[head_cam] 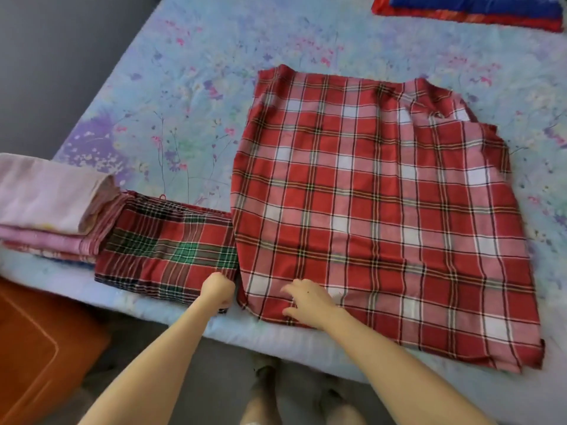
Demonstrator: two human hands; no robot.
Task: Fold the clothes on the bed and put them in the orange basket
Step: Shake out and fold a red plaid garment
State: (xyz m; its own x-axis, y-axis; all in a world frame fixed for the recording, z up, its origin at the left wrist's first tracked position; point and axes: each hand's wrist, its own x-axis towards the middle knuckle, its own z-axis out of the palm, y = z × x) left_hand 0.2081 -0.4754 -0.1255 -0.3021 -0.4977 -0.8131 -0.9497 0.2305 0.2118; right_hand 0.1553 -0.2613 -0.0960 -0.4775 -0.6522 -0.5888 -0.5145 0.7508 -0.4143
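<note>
Two hands on red plaid cloth (383, 210): left hand (217, 290) pinches its edge, right hand (308, 302) rests flat

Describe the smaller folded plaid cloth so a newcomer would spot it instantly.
Find the near edge of the floral blue bed sheet. Between the stack of folded pink cloths and the large spread red-and-white plaid cloth lies the folded red plaid cloth. Only it has green squares.

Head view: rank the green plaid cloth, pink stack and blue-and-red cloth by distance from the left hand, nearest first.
1. green plaid cloth, right at the left hand.
2. pink stack, farther left.
3. blue-and-red cloth, far right corner.
</note>
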